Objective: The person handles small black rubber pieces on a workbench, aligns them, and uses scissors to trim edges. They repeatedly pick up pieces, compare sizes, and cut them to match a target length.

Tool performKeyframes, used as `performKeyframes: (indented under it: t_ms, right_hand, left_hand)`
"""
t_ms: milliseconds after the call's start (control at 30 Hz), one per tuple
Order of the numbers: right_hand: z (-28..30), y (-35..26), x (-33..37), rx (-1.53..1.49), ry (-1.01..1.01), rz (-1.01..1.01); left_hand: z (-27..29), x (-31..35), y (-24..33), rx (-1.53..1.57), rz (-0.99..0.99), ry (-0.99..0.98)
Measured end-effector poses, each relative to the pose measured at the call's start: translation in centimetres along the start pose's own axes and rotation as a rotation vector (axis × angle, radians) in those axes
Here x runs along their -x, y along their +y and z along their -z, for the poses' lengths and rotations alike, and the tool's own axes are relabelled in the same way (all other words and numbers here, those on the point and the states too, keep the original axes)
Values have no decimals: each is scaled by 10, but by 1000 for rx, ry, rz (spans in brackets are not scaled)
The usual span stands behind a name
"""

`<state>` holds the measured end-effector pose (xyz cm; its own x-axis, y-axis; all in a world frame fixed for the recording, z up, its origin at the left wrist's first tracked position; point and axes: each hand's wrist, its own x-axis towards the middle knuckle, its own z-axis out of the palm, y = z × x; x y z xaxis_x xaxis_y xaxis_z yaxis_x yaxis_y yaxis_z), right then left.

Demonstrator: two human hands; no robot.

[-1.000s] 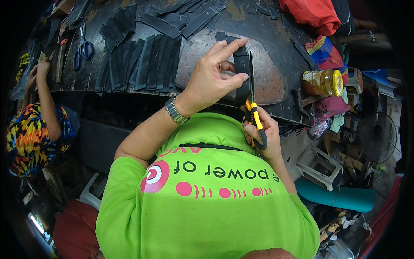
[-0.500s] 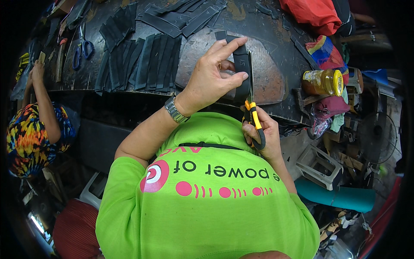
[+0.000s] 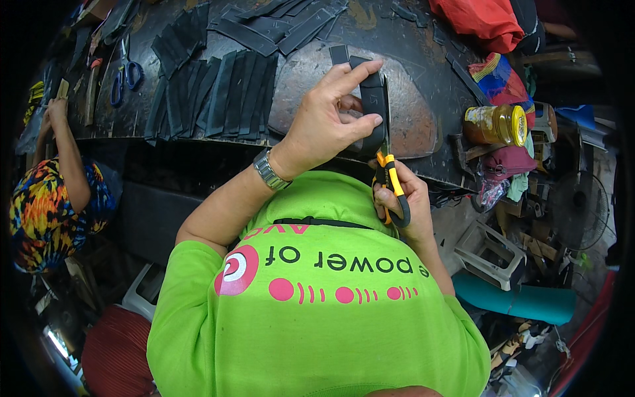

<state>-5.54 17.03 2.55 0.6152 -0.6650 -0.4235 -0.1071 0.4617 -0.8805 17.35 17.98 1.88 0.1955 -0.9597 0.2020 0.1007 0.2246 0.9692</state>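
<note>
My left hand (image 3: pixel 329 111) pinches a black flat strip (image 3: pixel 374 102) that looks like leather or a similar sheet, index finger at its far end and thumb across its face. A small pale mark shows on the strip. My right hand (image 3: pixel 411 202) grips scissors (image 3: pixel 393 177) with yellow and black handles. Their blades point away from me along the strip's right edge; how far the blades are apart is hard to see. Beneath the strip lies a worn brownish board (image 3: pixel 407 109), and a short dark piece (image 3: pixel 338 55) sits just beyond my left fingers.
Rows of dark strips (image 3: pixel 228 96) and a loose pile (image 3: pixel 278 30) lie on the black table (image 3: pixel 360 16). Blue-handled scissors (image 3: pixel 126 76) are at left, near another person's arm (image 3: pixel 71 159). To the right stand a yellow-lidded jar (image 3: pixel 496 126), a hammer (image 3: pixel 466 155) and a fan (image 3: pixel 577 210).
The strip and my left fingertips have shifted slightly right and nearer to me. The scissors stay along the strip's right edge, their handles turned a little.
</note>
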Motion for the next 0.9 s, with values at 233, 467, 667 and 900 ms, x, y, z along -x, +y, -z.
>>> performKeyframes:
  t_ms: [233, 467, 667, 900]
  right_hand:
    - [-1, -1, 1, 39, 26, -1]
    - [-1, -2, 4, 49, 22, -13]
    - [3, -4, 4, 119, 59, -23]
    - [29, -52, -24, 782, 377, 388]
  left_hand:
    - [-1, 1, -4, -6, -17, 5]
    - [-1, 4, -5, -19, 14, 11]
    - [0, 4, -7, -34, 31, 2]
    - [0, 0, -15, 189, 163, 73]
